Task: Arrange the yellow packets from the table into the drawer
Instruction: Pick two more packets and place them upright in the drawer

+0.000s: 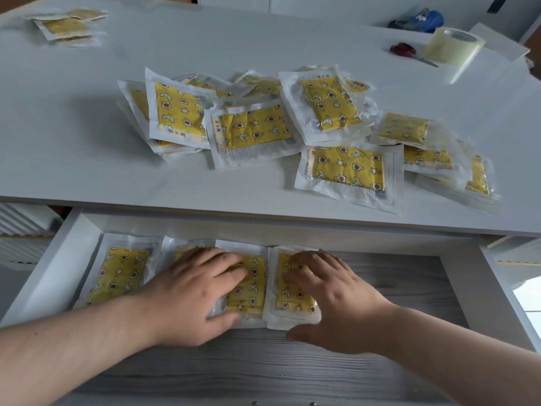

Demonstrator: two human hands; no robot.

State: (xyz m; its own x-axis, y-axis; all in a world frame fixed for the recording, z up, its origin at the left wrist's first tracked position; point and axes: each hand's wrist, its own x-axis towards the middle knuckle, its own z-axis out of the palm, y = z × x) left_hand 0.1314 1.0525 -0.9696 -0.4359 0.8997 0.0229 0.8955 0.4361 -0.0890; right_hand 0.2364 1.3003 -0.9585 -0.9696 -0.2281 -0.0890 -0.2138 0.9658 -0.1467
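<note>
Yellow packets point(120, 271) sit side by side at the drawer point(409, 291) back, prob to save room; L hand point(193, 291) & R hand point(330, 297) lie flat, pressing two down, gripping nothing; pile point(257, 127) waits on table point(73, 148).

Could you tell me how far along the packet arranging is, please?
Started: a row of packets lies in the drawer. In hand: the left hand and right hand press flat on the row's right end. Remaining: the large pile and a small cluster on the table.
</note>
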